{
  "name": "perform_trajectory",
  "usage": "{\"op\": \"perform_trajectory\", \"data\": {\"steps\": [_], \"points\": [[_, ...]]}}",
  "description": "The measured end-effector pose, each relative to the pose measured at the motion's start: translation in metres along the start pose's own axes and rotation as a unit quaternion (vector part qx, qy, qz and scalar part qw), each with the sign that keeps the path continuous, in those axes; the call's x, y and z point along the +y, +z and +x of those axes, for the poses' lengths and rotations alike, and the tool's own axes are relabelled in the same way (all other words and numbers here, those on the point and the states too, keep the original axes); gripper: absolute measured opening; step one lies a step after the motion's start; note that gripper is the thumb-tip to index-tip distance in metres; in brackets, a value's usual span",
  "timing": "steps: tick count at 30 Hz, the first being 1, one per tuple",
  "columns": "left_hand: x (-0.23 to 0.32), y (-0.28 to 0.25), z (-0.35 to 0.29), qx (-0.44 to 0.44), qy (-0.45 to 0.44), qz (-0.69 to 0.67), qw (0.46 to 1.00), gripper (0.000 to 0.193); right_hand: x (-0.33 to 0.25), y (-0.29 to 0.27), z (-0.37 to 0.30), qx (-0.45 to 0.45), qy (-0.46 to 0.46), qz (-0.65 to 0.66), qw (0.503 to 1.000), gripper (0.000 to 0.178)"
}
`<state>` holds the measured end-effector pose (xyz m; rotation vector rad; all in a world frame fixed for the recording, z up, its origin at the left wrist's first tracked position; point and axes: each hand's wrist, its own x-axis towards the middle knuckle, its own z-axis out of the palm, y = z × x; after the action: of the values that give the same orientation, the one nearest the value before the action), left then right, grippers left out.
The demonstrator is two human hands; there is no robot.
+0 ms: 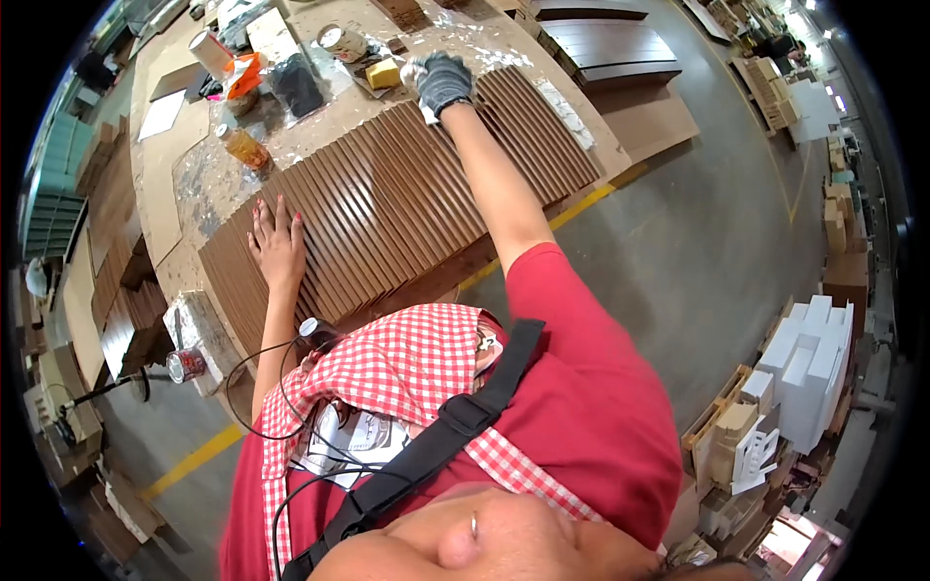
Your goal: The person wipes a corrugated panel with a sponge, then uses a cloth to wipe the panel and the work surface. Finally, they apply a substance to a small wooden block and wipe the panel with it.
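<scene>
A long row of brown, glossy strips [358, 194] lies side by side across the worktable. My bare left hand [278, 242] rests flat on the left part of the row, its fingers spread. Toward the far edge of the row, my right hand [442, 81] wears a grey glove and is closed around a crumpled white cloth [427, 112], which shows below the glove. The cloth is mostly hidden by the fingers. Just left of the glove, a yellow block [383, 75] sits beside an open tin [342, 44].
A bottle of amber liquid [242, 147] stands behind the strips. Farther back are a black plastic bag [294, 85], an orange piece [244, 76] and a white cup [210, 51]. Dark panels [610, 50] are stacked at right. A jar [186, 365] is by the near left corner.
</scene>
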<state>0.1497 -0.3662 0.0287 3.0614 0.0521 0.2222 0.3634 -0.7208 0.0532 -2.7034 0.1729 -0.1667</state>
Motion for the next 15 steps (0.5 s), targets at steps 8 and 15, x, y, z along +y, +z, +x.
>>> {"op": "perform_trajectory", "data": {"steps": [8, 15], "points": [[-0.004, 0.002, -0.003, 0.02, 0.013, 0.007, 1.0, 0.055, 0.091, -0.005, -0.13, 0.105, -0.058, -0.099, 0.988, 0.028], [-0.003, 0.004, -0.003, 0.026, 0.02, -0.015, 0.999, 0.056, 0.187, -0.134, -0.299, -0.115, 0.059, 0.13, 0.983, 0.027]]}}
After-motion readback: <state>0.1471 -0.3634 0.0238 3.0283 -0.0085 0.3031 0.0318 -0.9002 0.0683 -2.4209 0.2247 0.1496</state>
